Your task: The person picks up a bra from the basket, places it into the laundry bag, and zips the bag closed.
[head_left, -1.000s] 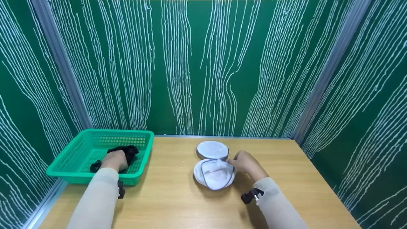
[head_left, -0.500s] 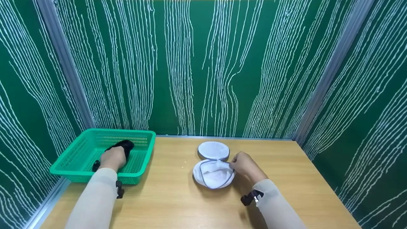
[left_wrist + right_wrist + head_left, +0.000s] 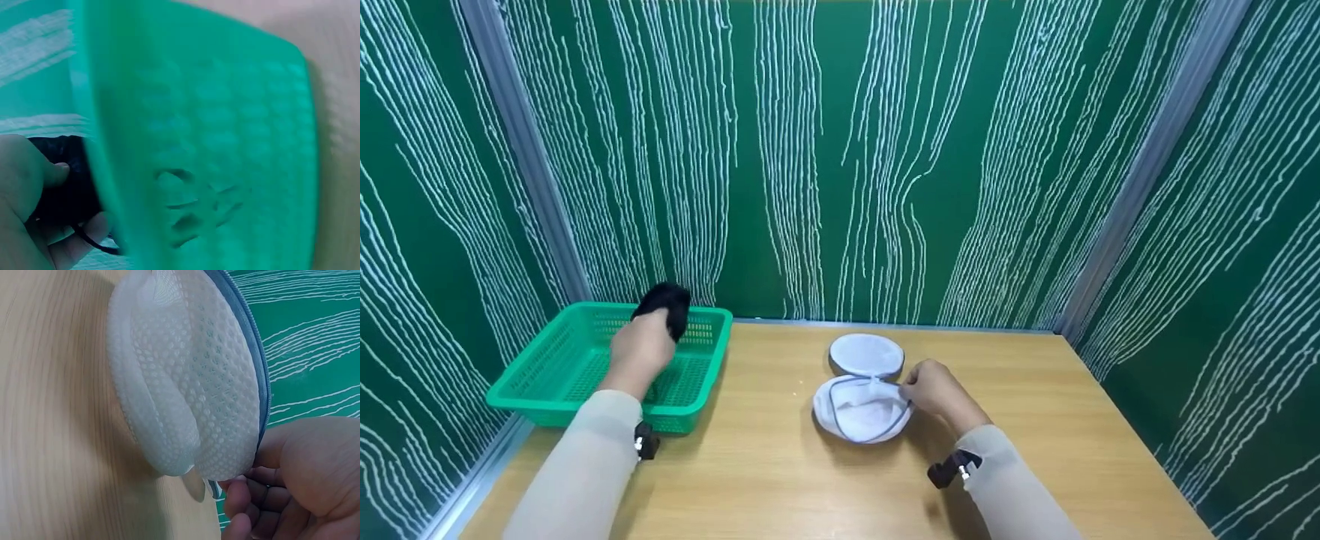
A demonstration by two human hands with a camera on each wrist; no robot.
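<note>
My left hand (image 3: 643,346) grips a bunched black garment (image 3: 666,300) and holds it over the green basket (image 3: 585,405). In the left wrist view, thumb and fingers close round the dark cloth (image 3: 64,180), and a thin black strap (image 3: 93,239) loops below it. The basket wall hides part of the garment there. A white mesh laundry bag (image 3: 855,416) with a grey-blue zip edge lies unzipped on the table, its round lid (image 3: 867,354) folded back. My right hand (image 3: 941,390) pinches the bag's right rim near the hinge. In the right wrist view, the mesh wall (image 3: 219,382) stands above the fingertips.
The wooden table (image 3: 750,480) runs back to green panels (image 3: 840,285) with white wavy lines. Grey metal posts (image 3: 521,142) stand at the corners. The basket sits at the table's left edge, the laundry bag right of centre.
My left hand has lifted the black garment up from the basket floor, toward its far rim. The right hand keeps its pinch on the bag's rim. The head view has shifted slightly.
</note>
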